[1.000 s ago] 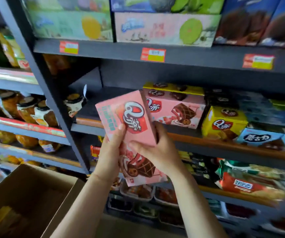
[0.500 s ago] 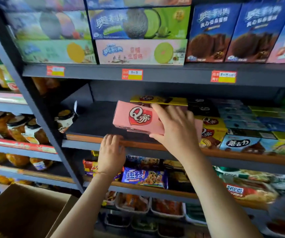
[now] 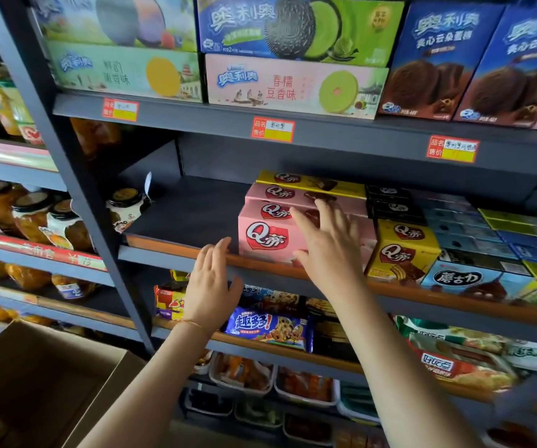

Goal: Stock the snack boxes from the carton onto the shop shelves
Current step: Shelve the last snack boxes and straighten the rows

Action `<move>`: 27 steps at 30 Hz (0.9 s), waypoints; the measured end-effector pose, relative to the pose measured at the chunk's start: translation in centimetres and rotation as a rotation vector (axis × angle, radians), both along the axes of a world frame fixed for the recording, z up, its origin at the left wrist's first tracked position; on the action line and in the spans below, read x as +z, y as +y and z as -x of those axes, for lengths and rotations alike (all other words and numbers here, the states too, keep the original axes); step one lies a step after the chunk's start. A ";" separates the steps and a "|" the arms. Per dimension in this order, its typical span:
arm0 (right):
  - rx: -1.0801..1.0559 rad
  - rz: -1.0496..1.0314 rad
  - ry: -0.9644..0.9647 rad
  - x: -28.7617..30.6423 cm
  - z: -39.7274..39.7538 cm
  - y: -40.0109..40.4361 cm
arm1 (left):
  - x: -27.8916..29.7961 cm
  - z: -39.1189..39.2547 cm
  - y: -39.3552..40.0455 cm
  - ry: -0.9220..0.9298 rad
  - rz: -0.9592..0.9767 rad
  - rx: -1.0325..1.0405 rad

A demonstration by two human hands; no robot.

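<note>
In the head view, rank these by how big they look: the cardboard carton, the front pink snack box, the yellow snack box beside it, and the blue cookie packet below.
1. cardboard carton, though it is nearest and cut off
2. pink snack box, partly hidden by the right hand
3. and 4. yellow snack box and blue cookie packet look alike
</note>
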State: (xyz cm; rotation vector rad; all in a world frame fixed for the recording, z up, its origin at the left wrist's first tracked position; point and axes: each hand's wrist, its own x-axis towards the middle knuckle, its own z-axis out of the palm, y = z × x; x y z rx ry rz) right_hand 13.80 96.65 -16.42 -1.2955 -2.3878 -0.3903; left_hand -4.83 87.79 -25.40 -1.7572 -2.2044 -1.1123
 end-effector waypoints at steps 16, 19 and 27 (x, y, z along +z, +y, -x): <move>0.333 -0.146 0.516 -0.7 3.8 -2.7 | 2.0 1.5 -1.7 -0.069 -0.072 0.001; 0.536 0.084 0.663 -1.8 8.7 -5.8 | 1.1 4.8 -4.6 -0.199 -0.017 0.119; 0.549 0.908 0.377 -12.3 26.5 -11.7 | -7.6 19.2 -16.8 -0.449 0.400 0.413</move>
